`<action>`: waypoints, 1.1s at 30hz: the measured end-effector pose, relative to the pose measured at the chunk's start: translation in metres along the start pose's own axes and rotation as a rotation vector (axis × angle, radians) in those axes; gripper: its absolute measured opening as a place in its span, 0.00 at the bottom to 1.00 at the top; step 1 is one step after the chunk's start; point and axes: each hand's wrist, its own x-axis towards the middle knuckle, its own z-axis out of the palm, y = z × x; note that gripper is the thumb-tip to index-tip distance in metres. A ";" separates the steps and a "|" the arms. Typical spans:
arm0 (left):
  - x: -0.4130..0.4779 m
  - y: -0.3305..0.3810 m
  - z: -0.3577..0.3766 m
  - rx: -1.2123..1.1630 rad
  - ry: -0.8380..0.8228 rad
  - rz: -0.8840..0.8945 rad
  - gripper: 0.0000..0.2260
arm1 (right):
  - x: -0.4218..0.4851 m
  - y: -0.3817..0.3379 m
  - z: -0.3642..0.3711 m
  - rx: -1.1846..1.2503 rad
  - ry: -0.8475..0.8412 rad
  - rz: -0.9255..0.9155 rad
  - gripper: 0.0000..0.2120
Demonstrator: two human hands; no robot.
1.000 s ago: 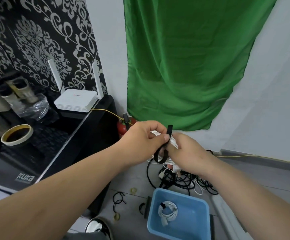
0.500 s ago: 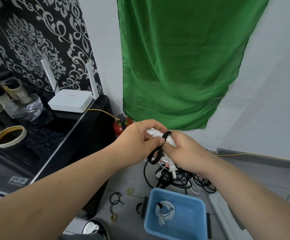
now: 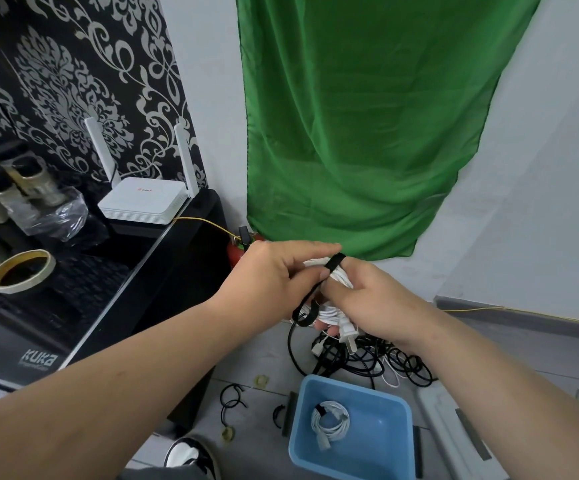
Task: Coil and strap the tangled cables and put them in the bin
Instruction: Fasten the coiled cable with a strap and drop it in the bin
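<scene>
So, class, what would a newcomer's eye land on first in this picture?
The big green cloth hanging at the back. At centre, the left hand and right hand grip a white cable coil with a black strap over it. Below, a blue bin on the floor holds one strapped cable.

A coiled white cable (image 3: 331, 436) lies in the square blue plastic bin (image 3: 381, 448); tangled black cables (image 3: 398, 365) lie behind it, and a white plastic router (image 3: 140, 200) stands on the black surface (image 3: 135, 271) to the left.
</scene>
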 end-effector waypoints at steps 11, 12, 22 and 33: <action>0.003 -0.007 0.004 0.122 0.076 0.184 0.09 | 0.002 0.001 0.003 0.147 -0.048 0.086 0.07; 0.004 -0.007 0.004 0.117 0.080 0.197 0.09 | 0.003 0.002 0.002 0.145 -0.045 0.076 0.07; 0.005 0.004 -0.006 0.273 -0.185 0.164 0.16 | 0.002 0.006 0.000 -0.072 -0.004 0.006 0.06; 0.011 0.009 -0.012 0.597 -0.175 0.204 0.08 | 0.000 0.005 0.001 0.026 -0.089 0.049 0.03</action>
